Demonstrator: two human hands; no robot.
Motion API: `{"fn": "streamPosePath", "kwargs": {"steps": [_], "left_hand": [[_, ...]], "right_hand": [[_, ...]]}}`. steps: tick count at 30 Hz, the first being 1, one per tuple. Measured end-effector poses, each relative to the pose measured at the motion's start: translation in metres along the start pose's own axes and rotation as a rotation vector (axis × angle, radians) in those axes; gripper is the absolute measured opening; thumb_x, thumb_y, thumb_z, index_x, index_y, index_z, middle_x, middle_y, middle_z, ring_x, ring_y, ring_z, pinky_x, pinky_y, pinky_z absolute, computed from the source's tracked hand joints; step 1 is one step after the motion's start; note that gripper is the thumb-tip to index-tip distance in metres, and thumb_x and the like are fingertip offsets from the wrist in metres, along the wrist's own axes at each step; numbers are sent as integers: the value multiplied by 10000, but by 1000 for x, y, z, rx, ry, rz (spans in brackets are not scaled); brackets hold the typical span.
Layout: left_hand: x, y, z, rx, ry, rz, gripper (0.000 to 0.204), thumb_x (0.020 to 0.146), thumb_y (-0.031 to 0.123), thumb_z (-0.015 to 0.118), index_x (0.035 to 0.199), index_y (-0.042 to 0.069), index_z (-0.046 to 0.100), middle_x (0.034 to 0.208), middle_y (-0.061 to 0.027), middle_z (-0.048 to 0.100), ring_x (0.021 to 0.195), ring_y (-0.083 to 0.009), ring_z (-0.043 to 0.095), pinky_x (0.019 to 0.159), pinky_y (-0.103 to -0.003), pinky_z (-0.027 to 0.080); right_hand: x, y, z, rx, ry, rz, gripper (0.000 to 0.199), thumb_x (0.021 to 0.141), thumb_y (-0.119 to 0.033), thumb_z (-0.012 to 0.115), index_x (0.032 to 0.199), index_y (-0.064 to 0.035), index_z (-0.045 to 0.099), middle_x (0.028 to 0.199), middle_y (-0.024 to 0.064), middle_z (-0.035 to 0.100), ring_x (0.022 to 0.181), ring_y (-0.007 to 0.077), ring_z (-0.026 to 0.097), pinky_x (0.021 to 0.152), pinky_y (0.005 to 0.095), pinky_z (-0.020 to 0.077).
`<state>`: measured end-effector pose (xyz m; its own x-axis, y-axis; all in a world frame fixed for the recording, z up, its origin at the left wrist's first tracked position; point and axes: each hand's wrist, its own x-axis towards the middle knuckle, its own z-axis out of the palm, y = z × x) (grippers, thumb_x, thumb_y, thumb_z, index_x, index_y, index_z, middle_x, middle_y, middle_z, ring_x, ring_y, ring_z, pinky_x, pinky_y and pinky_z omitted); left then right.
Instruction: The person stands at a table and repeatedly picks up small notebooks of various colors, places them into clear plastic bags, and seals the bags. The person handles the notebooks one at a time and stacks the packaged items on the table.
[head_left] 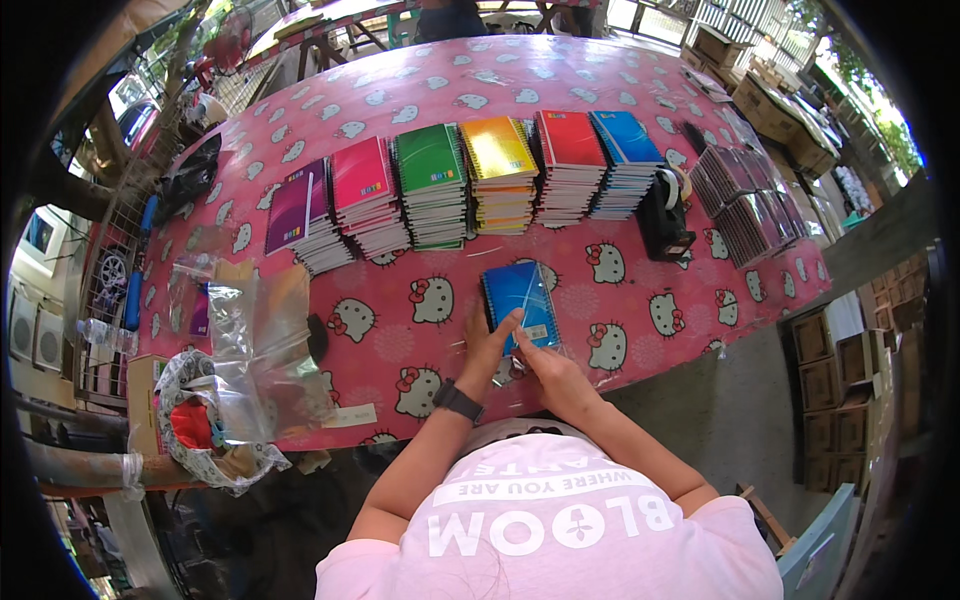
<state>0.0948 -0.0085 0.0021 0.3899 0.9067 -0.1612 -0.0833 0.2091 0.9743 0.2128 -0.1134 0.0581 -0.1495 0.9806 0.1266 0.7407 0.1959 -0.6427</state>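
Note:
A blue spiral notebook (517,290) lies near the table's front edge, with clear plastic (508,372) showing around its lower end and right side. My left hand (485,340) grips its left side, the thumb resting on the cover. At the lower edge, my right hand (556,378) has its fingers closed on the plastic; its fingertips are partly hidden. Beyond both hands stand stacks of spiral notebooks: purple (292,212), pink (360,180), green (430,165), yellow (497,150), red (572,142) and blue (628,140).
A black tape dispenser (662,222) stands right of the stacks, beside bundles of plastic-wrapped packs (745,205). Clear plastic bags (268,350) lie at the left, near a fabric-lined basket (190,425). The pink patterned table (640,350) ends close to my body. Cardboard boxes (835,410) are at the right.

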Motion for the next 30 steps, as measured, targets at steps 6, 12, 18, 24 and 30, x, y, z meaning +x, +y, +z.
{"fn": "streamPosePath", "kwargs": {"steps": [6, 12, 18, 24, 30], "left_hand": [[11, -38, -7, 415, 205, 248, 710, 602, 368, 794, 1142, 5, 510, 1001, -182, 601, 965, -329, 569, 861, -422, 426], [2, -7, 1, 363, 116, 227, 687, 590, 291, 817, 1136, 6, 513, 1015, -174, 592, 944, -329, 573, 838, -430, 444], [-2, -17, -2, 377, 147, 236, 634, 624, 233, 805, 1140, 3, 515, 1009, -162, 595, 893, -315, 587, 823, -417, 461], [-6, -10, -1, 395, 139, 216, 673, 630, 260, 802, 1170, -9, 502, 1029, -179, 584, 920, -317, 582, 842, -406, 457], [-15, -5, -2, 537, 165, 176, 713, 718, 281, 734, 1287, -10, 419, 1199, -187, 511, 1090, -283, 512, 930, -372, 411]], "right_hand": [[-5, 10, -13, 185, -235, -45, 733, 754, 40, 600, 1397, -6, 252, 1107, 233, 573, 958, 374, 582, 765, 402, 499], [3, 17, -43, 288, -544, -169, 681, 786, -78, 663, 1374, -18, 324, 1217, 215, 535, 1116, 344, 526, 902, 372, 444], [79, 89, -55, 122, 240, 340, 640, 752, -330, 704, 1234, 15, 461, 918, 222, 649, 806, 327, 645, 713, 364, 508], [173, 65, -67, 667, -174, 320, 522, 835, -172, 589, 1278, 30, 402, 990, 233, 625, 903, 313, 617, 761, 357, 488], [122, 68, -43, 150, 260, -147, 579, 818, -135, 580, 1348, -43, 368, 1249, 134, 530, 1128, 341, 498, 909, 427, 412]]}}
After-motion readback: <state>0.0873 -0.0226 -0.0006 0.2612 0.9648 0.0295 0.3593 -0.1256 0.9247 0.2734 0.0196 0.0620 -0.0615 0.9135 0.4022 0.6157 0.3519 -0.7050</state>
